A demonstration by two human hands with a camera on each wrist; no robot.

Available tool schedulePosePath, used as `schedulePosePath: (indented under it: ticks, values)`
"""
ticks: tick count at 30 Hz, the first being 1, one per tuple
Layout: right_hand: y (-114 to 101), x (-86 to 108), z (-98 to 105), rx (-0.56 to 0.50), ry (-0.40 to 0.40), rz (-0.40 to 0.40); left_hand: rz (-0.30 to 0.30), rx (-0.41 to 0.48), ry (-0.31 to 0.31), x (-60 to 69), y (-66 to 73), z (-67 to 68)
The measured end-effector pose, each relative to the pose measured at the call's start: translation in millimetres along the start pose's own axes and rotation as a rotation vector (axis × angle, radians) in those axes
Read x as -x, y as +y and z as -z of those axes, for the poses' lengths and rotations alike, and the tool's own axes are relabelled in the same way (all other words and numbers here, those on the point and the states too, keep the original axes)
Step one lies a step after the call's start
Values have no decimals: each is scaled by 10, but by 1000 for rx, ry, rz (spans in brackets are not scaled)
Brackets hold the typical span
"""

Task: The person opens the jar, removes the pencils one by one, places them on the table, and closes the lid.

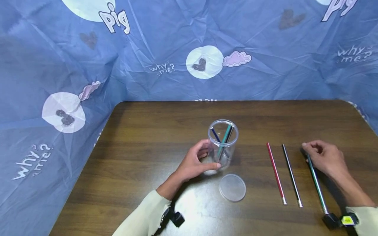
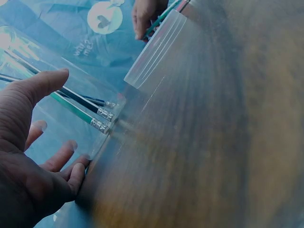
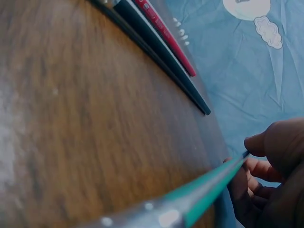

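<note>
The green pencil is pinched at its far end between the thumb and forefinger of the right hand, the nearer of the two. From those fingertips its long axis is run back toward the person, slanted slightly rightward, with the metal-banded end brought close to the wrist camera. Whether its full length is borne by the table or partly raised cannot be told. The jar is placed well to the left of the pencil, stood upright with its mouth uncovered, and it is held low on its left side by the left hand, the thumb laid across the near side and the fingers curved around the far side. Three pencils are leaned inside it, their banded ends set down at the base. Between the jar and the right hand, a red pencil and a black pencil are laid apart and roughly parallel to the green one. A clear lid is laid flat just beside the jar, on the person's side. All is carried on a brown wood-grain table, backed by a blue printed cloth.
</note>
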State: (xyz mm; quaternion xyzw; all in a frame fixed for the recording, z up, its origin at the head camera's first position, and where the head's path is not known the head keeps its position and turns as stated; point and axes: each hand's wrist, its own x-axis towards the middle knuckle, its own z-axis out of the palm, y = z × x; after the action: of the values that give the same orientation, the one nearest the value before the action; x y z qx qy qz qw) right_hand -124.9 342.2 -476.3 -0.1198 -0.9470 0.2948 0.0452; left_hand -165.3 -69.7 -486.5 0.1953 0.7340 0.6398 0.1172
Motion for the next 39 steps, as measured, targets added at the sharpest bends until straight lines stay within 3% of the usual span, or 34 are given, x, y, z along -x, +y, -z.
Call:
schedulePosePath:
  ticks: [39]
  values:
    - [22, -70, -126, 70, 86, 79, -18, -1, -7, -2, 12, -1]
